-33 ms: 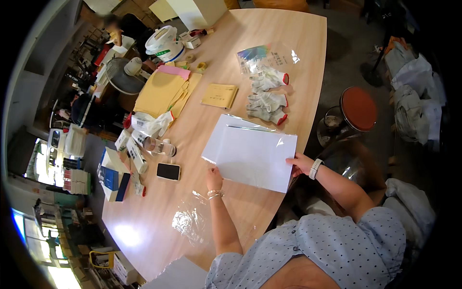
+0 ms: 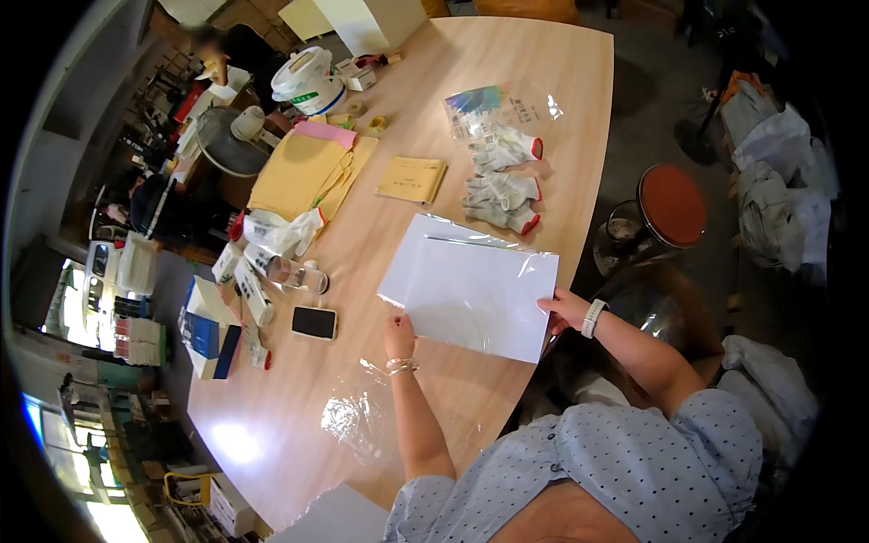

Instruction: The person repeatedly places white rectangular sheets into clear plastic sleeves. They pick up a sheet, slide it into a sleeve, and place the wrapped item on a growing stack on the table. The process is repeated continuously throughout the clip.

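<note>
White paper sheets lie at the near right of the table, with shiny clear plastic film along the edges like a bag. My right hand grips their right edge, thumb on top and fingers underneath. By the near left corner my left hand is closed, its fingers pinched at the sheets' edge. Whether it holds paper or only film cannot be seen. Crumpled clear plastic rests on the table to the left of my left forearm.
Beyond the sheets are work gloves, a small yellow-brown packet and a printed plastic bag. Farther left lie brown envelopes, a glass jar, a phone and boxes. A red-topped stool stands right of the table.
</note>
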The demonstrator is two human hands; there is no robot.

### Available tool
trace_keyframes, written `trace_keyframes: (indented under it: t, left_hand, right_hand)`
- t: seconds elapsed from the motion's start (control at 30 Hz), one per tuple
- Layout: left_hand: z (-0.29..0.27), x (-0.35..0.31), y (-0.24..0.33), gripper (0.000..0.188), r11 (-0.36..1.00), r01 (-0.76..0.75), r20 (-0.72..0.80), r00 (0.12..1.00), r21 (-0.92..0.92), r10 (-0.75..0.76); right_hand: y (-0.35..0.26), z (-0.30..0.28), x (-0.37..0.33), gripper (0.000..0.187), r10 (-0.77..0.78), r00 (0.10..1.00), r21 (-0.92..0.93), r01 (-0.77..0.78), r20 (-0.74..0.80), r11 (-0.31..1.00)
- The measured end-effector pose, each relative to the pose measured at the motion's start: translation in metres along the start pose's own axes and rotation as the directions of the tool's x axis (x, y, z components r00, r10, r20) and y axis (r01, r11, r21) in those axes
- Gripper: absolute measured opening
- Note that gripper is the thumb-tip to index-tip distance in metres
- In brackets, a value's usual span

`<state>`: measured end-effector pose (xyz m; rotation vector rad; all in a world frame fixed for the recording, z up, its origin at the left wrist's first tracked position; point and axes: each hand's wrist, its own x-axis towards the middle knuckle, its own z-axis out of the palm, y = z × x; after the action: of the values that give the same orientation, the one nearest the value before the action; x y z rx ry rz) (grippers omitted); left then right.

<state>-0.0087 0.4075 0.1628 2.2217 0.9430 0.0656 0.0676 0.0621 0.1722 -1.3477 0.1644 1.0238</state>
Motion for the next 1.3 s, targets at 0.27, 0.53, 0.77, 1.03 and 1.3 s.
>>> trace_keyframes:
  t: [0.27, 0.53, 0.77, 1.03, 1.3]
  left_hand:
    - [-0.005, -0.038, -0.040, 0.020, 0.842, 0.159, 0.264, 0.964, -0.516, -0.021]
    - [0.090, -0.178, 0.044, 0.012, 0.802, -0.041, 0.344, 0.889, -0.596, 0.302]
    - [0.335, -0.252, 0.091, 0.018, 0.811, -0.537, 0.451, 0.679, -0.231, 0.579]
    - [0.446, -0.295, 0.102, 0.050, 0.969, -0.247, 0.563, 0.798, -0.021, 0.216]
    - [0.164, -0.342, 0.025, 0.028, 0.884, -0.443, 0.276, 0.839, -0.153, 0.468]
  right_hand:
    - [0.014, -0.050, -0.102, 0.029, -0.235, 0.967, -0.060, 0.230, -0.098, 0.971]
    - [0.072, -0.205, -0.338, 0.034, -0.155, 0.825, -0.239, 0.026, -0.543, 0.971]
    - [0.211, -0.287, -0.472, 0.039, -0.295, 0.425, -0.246, 0.167, -0.856, 0.955]
    - [0.270, -0.292, -0.510, 0.055, -0.138, 0.411, -0.013, 0.292, -0.901, 0.956]
    - [0.226, -0.253, -0.401, 0.048, -0.248, 0.825, 0.027, 0.302, -0.508, 0.953]
